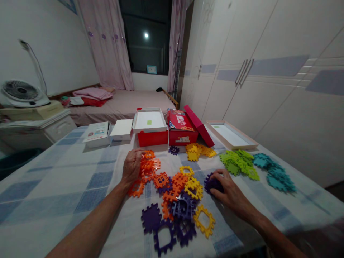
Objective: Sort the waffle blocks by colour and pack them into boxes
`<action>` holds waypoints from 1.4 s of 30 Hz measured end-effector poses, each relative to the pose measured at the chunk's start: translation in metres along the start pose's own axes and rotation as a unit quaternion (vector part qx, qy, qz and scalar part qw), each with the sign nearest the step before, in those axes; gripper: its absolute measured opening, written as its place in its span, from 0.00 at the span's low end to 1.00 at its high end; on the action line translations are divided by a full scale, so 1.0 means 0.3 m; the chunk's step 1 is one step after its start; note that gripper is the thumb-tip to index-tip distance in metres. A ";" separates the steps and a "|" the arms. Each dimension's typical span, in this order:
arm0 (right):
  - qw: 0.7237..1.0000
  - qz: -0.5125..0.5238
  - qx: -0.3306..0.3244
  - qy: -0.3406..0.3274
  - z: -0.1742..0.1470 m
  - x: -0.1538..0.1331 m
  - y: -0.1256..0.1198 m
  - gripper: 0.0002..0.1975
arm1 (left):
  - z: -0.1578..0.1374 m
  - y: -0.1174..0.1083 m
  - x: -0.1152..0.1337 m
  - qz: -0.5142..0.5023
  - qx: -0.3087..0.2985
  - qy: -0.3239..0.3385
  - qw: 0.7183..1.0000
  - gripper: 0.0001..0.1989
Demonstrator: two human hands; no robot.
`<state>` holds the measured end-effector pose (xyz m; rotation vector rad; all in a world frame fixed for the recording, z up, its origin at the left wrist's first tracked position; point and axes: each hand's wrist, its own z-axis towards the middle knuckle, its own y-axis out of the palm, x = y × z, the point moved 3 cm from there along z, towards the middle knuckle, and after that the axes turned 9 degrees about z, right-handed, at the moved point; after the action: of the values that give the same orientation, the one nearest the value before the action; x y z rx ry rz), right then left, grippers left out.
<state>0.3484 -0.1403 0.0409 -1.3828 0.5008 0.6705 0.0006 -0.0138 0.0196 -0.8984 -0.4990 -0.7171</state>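
Purple piece [211, 184] in right hand [226, 186], teeth [205, 184] leftward

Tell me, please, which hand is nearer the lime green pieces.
Right. The right hand, holding a purple piece, is just left of the lime green pieces, not touching them; the left hand is farther left, at the orange pieces.

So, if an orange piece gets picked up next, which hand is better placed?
Probably the left hand: it is close against several orange pieces, while the right hand is farther from them and appears occupied, grasping dark purple plastic.
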 end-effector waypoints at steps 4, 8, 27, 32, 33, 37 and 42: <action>0.999 0.028 0.033 0.009 0.040 -0.036 -0.039 0.17 | -0.002 -0.002 0.010 -0.010 -0.003 -0.009 1.000 0.20; 0.996 0.089 0.000 -0.027 0.197 -0.102 -0.016 0.25 | -0.004 -0.007 0.021 -0.015 -0.004 -0.007 1.000 0.20; 0.957 -0.025 -0.226 -0.178 0.324 -0.245 0.173 0.17 | 0.000 -0.014 0.025 0.036 0.018 0.038 0.998 0.18; 0.945 -0.026 -0.273 -0.181 0.265 -0.191 0.162 0.22 | -0.054 -0.010 0.156 0.101 -0.089 0.284 0.949 0.11; 0.946 -0.023 -0.267 -0.183 0.264 -0.185 0.162 0.20 | -0.074 -0.002 0.183 0.091 -0.129 0.328 0.931 0.10; 0.953 -0.004 -0.234 -0.191 0.254 -0.181 0.164 0.13 | -0.137 0.039 0.241 0.054 -0.259 0.406 0.875 0.14; 0.964 0.010 -0.199 -0.176 0.251 -0.196 0.156 0.10 | -0.143 0.063 0.210 0.119 -0.245 0.384 0.882 0.16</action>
<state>0.2692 -0.0714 0.0572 -1.5875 0.0952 1.0521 0.0607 -0.0636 0.0283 -1.0263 0.5205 -0.9183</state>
